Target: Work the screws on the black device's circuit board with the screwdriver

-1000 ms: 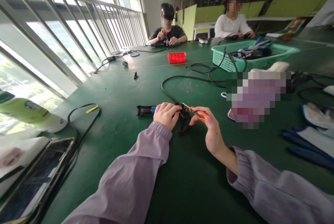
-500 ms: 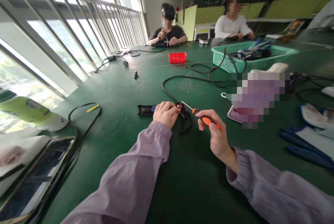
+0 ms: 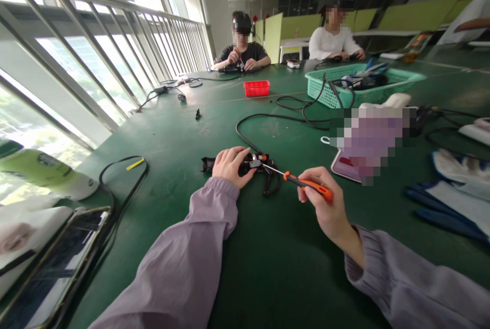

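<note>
My left hand (image 3: 230, 165) is wrapped over the black body of an opened corded power tool (image 3: 271, 178), holding it on the green table. Wires and a grey block (image 3: 252, 164) show in the tool's exposed inside, beside my thumb. In my right hand (image 3: 323, 198) is a screwdriver (image 3: 308, 186) with an orange and black handle. Its thin metal shaft points left, and the tip reaches the grey block; whether it touches cannot be made out. Part of the tool is hidden under my left fingers.
A black cord (image 3: 245, 122) runs from the tool toward a green basket (image 3: 344, 96). Beyond stands a red tray (image 3: 256, 88). Blue-white gloves (image 3: 451, 201) and a pink phone (image 3: 346, 166) lie right; a bottle (image 3: 42, 168) and another phone (image 3: 57, 267) left. Two people sit across the table.
My left hand has shifted left along the tool, uncovering the grey block. The screwdriver's tip has come down and left onto the tool's inside. The view has shifted slightly.
</note>
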`<state>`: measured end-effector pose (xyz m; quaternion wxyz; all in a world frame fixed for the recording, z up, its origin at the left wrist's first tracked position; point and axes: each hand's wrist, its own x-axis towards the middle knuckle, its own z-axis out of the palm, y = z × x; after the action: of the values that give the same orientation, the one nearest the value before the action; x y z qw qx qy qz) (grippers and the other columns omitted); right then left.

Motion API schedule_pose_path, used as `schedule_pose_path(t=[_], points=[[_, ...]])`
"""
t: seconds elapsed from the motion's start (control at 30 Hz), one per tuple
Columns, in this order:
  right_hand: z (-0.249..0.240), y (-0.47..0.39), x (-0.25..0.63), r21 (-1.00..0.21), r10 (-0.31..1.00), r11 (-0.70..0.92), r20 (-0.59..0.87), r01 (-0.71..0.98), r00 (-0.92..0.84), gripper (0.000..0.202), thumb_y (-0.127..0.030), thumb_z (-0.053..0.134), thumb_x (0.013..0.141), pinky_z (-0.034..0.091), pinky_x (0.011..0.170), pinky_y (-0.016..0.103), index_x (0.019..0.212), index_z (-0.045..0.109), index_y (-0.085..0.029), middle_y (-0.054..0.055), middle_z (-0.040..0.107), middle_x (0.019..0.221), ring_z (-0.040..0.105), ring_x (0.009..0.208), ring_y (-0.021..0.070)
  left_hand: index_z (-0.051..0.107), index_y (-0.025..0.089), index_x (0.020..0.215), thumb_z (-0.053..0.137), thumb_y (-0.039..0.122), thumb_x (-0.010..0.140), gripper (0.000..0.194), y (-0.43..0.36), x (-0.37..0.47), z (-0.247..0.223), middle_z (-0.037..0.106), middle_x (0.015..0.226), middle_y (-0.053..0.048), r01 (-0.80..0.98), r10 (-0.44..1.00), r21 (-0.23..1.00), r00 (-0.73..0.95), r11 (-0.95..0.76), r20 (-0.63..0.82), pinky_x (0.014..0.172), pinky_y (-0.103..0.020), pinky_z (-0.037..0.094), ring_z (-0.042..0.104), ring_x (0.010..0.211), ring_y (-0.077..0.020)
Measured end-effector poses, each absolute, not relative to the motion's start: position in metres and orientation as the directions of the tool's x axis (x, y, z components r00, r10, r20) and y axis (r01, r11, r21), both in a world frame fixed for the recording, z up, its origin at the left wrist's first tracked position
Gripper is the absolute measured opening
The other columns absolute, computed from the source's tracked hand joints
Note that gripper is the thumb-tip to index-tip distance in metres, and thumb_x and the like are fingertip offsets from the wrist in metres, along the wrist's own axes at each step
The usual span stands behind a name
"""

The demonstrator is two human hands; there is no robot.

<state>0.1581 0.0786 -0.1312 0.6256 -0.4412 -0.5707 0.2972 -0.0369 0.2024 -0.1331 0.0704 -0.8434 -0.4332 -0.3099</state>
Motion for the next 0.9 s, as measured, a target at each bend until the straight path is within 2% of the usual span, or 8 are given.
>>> schedule_pose_path(t=[0.13, 0.3, 0.6, 0.9], points=[[-0.1311, 0.0798, 0.1574, -0.896, 0.882, 0.424, 0.441, 0.133, 0.164, 0.008, -0.017, 0.047, 0.081, 0.038, 0.051, 0.025, 0.088, 0.049, -0.02, -0.005, 0.05, 0.06, 0.047, 0.052, 0.0098, 0.049, 0.02, 0.123, 0.056, 0.05, 0.071, 0.059, 0.2097, -0.0421, -0.1333, 0.06, 0.114, -0.007, 0.797, 0.738, 0.131, 0.465, -0.589, 0.489, 0.103, -0.043, 0.03, 0.053, 0.106, -0.0242], [-0.1293, 0.0821, 0.1563, -0.914, 0.896, 0.397, 0.406, 0.089, 0.18, 0.006, -0.018, 0.046, 0.082, 0.039, 0.051, 0.025, 0.087, 0.048, -0.02, -0.005, 0.05, 0.059, 0.048, 0.052, 0.0102, 0.051, 0.02, 0.119, 0.055, 0.054, 0.072, 0.058, 0.2091, -0.0408, -0.1313, 0.064, 0.106, -0.006, 0.82, 0.782, 0.132, 0.464, -0.557, 0.415, 0.093, -0.042, 0.037, 0.055, 0.1, -0.0249], [-0.1261, 0.0813, 0.1575, -0.912, 0.891, 0.402, 0.41, 0.08, 0.196, 0.004, -0.02, 0.045, 0.082, 0.039, 0.049, 0.024, 0.084, 0.048, -0.02, -0.005, 0.05, 0.056, 0.047, 0.048, 0.0096, 0.055, 0.023, 0.11, 0.057, 0.05, 0.072, 0.047, 0.2058, -0.0399, -0.1262, 0.066, 0.099, -0.004, 0.814, 0.774, 0.147, 0.456, -0.562, 0.439, 0.085, -0.038, 0.04, 0.058, 0.092, -0.0231], [-0.1283, 0.0823, 0.1574, -0.922, 0.907, 0.386, 0.387, 0.038, 0.165, 0.005, -0.021, 0.047, 0.083, 0.04, 0.05, 0.025, 0.087, 0.048, -0.02, -0.004, 0.052, 0.06, 0.049, 0.051, 0.0103, 0.056, 0.022, 0.107, 0.059, 0.049, 0.07, 0.045, 0.2042, -0.038, -0.1269, 0.066, 0.098, -0.004, 0.809, 0.758, 0.144, 0.45, -0.57, 0.473, 0.083, -0.036, 0.041, 0.058, 0.092, -0.0225]])
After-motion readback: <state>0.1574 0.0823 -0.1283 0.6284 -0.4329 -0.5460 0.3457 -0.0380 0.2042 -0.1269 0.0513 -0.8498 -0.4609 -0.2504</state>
